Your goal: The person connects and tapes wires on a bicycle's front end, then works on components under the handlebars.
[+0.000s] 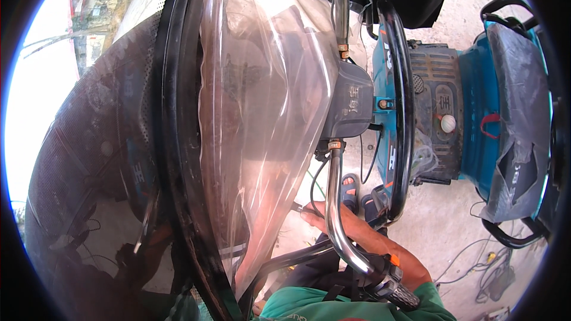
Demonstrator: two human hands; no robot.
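My right hand (pixel 313 215) reaches in under the chrome handlebar (pixel 336 214) of a small vehicle. Its fingers are closed on a slim dark tool-like piece (pixel 298 207), whose exact kind I cannot make out. Behind a clear plastic sheet (pixel 279 101) my left forearm stretches up from the lower edge. My left hand (pixel 269 173) shows only as a hazy shape through the sheet, so its fingers are unclear. The sheet hangs in creases between the black windshield frame (pixel 172 113) and the handlebar's dark centre cover (pixel 351 104).
Right of the handlebar stand a black guard bar (pixel 404 113), a ridged floor panel (pixel 437 142) with a round whitish object (pixel 448 123), and a blue seat base (pixel 479 113) under a plastic-wrapped seat (pixel 523 119). Cables (pixel 496 267) lie coiled on the ground. The windshield (pixel 89 160) is at left.
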